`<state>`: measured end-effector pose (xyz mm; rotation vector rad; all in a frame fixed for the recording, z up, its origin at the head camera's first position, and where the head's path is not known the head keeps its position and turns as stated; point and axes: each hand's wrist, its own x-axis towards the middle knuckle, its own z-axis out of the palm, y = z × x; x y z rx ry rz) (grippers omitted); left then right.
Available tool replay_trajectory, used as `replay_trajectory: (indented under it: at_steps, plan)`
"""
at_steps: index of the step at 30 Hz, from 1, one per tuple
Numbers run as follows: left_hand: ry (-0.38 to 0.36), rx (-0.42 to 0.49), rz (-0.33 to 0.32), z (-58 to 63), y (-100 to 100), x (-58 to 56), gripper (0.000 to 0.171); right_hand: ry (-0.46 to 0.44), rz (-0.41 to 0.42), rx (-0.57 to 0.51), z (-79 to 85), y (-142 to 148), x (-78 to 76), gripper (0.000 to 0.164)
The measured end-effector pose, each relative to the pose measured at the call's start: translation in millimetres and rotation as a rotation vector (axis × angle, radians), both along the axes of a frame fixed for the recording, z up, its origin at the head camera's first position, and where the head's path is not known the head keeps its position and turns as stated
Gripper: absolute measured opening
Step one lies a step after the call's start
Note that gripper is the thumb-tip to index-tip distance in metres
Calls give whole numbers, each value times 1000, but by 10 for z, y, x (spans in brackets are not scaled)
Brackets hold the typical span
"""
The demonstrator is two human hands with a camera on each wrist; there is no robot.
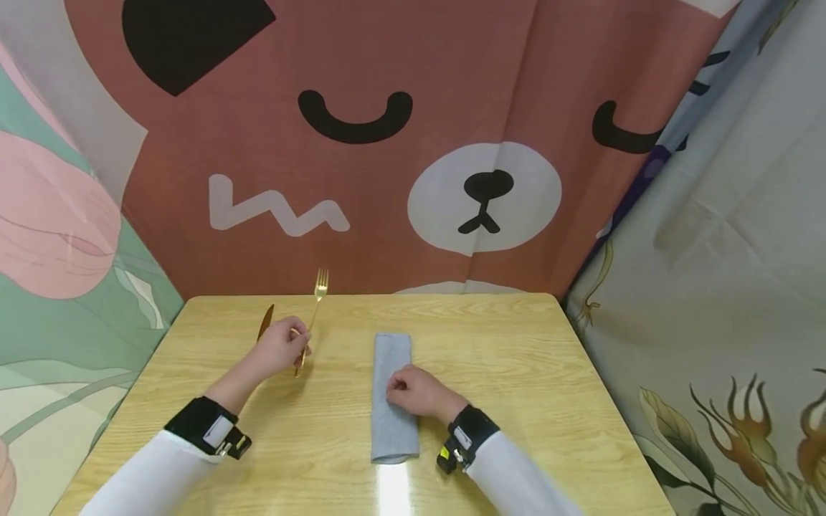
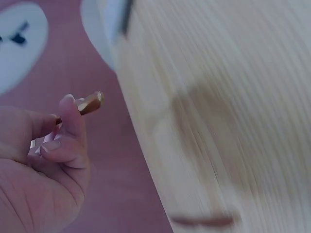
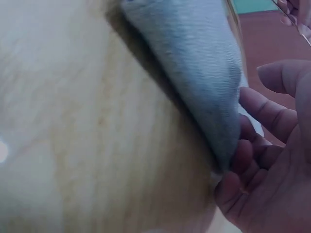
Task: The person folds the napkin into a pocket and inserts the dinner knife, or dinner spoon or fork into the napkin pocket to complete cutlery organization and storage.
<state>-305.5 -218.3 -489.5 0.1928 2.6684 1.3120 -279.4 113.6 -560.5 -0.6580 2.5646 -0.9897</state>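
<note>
My left hand (image 1: pixel 281 346) pinches a gold fork (image 1: pixel 320 285) by its handle, tines pointing up and away. In the left wrist view the fork's handle end (image 2: pixel 91 103) sticks out past the fingers. Close beside that hand is a gold knife (image 1: pixel 265 321), partly hidden by it. A folded grey cloth (image 1: pixel 389 441) lies lengthwise on the table. Over its right side is my right hand (image 1: pixel 422 393), with loosely bent fingers. In the right wrist view the thumb stands apart and the fingertips are at the edge of the cloth (image 3: pixel 194 53); whether they press on it I cannot tell.
The light wooden table (image 1: pixel 503 358) ends at a curtain (image 1: pixel 361 186) with a bear print. Patterned cloths hang at the left and right sides. A bright reflection shows on the table just in front of the folded cloth.
</note>
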Motion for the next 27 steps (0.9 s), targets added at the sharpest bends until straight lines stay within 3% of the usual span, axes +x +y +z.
replay_trajectory:
  at_steps: [5, 12, 16, 20, 27]
  plan:
    - [-49, 162, -47, 17, 504, 120, 14, -95, -20, -101, 161, -16, -35, 19]
    - [-113, 264, -104, -34, 1005, 280, 11, -146, -147, -444, 461, -144, -75, 40]
    - [-144, 312, -140, -68, 1160, 351, 13, -158, -217, -562, 556, -179, -83, 28]
    - [-161, 354, -158, -92, 1244, 388, 14, -150, -249, -601, 567, -179, -99, 16]
    - [-142, 361, -162, -122, 1279, 433, 17, -153, -241, -631, 590, -158, -115, 22]
